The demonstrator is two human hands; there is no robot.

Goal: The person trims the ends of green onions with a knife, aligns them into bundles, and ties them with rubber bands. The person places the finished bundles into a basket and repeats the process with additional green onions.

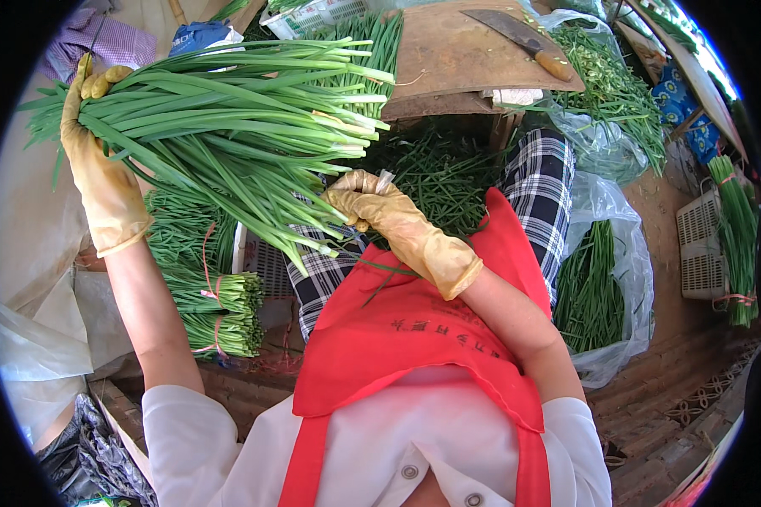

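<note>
My left hand (95, 95), in a yellowish rubber glove, grips a large loose bunch of Chinese chives (228, 108) near the leaf tips at the upper left. The pale stem ends fan out to the right. My right hand (371, 199), in a matching glove, is just below and right of the stem ends, its fingers curled over my lap. Whether it pinches a stem or a scrap is unclear. A few thin green leaves (387, 272) lie on the red apron (418, 329) below that hand. Behind the held bunch, more chives (380, 63) lie beside the wooden board.
A cleaver (513, 35) with a wooden handle lies on the wooden board (437, 57). Tied chive bundles (228, 317) stand at the left. Trimmings (444, 171) fill the space under the board. Plastic bags of greens (593, 291) and a plastic basket (701, 247) are at the right.
</note>
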